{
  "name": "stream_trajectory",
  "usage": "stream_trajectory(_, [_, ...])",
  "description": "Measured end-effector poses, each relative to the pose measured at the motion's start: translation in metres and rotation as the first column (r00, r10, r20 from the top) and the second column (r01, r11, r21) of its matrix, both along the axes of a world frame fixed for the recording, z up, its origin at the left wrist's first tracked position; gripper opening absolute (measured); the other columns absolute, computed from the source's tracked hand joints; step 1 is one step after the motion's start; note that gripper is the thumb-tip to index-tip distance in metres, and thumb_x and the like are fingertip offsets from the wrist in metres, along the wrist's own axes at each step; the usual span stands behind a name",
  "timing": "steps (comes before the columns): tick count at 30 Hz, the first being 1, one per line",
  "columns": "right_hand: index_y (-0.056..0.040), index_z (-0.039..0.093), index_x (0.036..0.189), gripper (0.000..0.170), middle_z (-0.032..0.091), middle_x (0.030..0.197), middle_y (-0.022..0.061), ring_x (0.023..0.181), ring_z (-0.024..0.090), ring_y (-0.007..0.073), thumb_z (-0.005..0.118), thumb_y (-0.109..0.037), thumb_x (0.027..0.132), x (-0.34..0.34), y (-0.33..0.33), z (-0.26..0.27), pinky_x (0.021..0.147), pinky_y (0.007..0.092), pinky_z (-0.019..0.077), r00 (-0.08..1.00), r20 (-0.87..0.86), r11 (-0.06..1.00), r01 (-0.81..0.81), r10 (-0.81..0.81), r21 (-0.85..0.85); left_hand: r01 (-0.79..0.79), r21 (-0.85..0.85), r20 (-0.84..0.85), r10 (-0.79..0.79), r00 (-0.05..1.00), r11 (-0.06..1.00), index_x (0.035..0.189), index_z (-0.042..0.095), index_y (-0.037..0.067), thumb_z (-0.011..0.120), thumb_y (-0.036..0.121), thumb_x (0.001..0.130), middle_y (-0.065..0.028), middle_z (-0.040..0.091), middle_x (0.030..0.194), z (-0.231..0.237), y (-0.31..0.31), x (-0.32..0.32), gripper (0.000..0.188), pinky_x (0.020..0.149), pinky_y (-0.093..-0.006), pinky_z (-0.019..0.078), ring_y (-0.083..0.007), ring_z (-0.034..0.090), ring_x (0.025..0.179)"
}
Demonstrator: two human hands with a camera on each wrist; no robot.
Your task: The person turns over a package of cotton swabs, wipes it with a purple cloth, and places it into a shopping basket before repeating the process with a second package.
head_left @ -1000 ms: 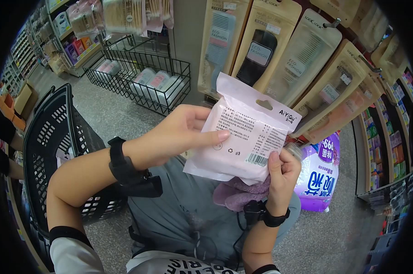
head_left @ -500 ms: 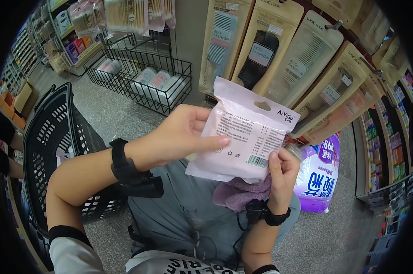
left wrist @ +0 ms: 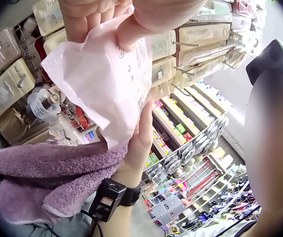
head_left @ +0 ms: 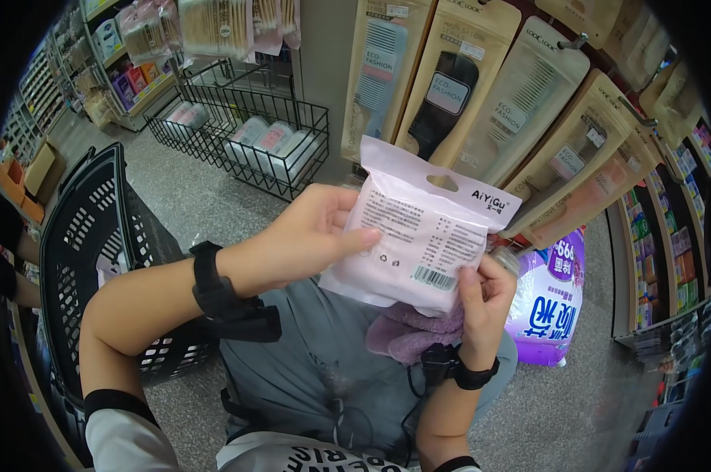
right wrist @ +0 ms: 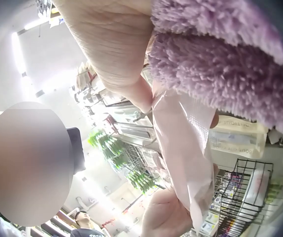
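A pale pink plastic packet (head_left: pixel 418 244) with a hang hole, small print and a barcode is held up in front of the lap in the head view. My left hand (head_left: pixel 312 232) grips its left side, thumb across the printed face and fingers behind. At the lower right corner my right hand (head_left: pixel 485 303) pinches it, thumb on the front near the barcode. A fuzzy purple cloth (head_left: pixel 422 334), folded over, hangs below the packet by the right hand; I cannot tell whether that hand also holds it. In the left wrist view the packet (left wrist: pixel 99 79) bulges above the cloth (left wrist: pixel 57 168).
A black shopping basket (head_left: pixel 88 236) stands on the left. Ahead is a wire rack (head_left: pixel 292 149) with white packs. Packaged combs (head_left: pixel 450 86) hang close behind the packet. On the right, a purple bag (head_left: pixel 552 307) stands on the floor; shelves (head_left: pixel 666 244) lie beyond.
The packet has tilted a little and its top edge has shifted slightly left and down. Both hands keep hold of it, and the left thumb has moved slightly left with it.
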State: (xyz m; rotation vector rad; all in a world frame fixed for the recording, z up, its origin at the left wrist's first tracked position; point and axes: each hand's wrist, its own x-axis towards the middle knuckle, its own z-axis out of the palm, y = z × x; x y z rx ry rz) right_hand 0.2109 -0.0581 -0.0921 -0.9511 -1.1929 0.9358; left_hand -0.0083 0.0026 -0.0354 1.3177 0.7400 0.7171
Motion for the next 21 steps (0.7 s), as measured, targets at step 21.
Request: stream_trajectory(21, [0.0089,0.055,0.107,0.034,0.064,0.092,0.0097,0.077,0.058,0.0082,0.056,-0.02,0.089,0.001,0.001,-0.005,0.067,0.0181,0.0432,0.999,0.003,0.999,-0.049,0.049,-0.007,0.097,0.134,-0.045,-0.091,0.995,0.986,0.112,0.055,-0.003,0.074,0.012,0.073,-0.0107,0.063,0.105,0.0,0.002,-0.001,0.046,0.086,-0.0285,0.0463,-0.0146,0.059,0.095])
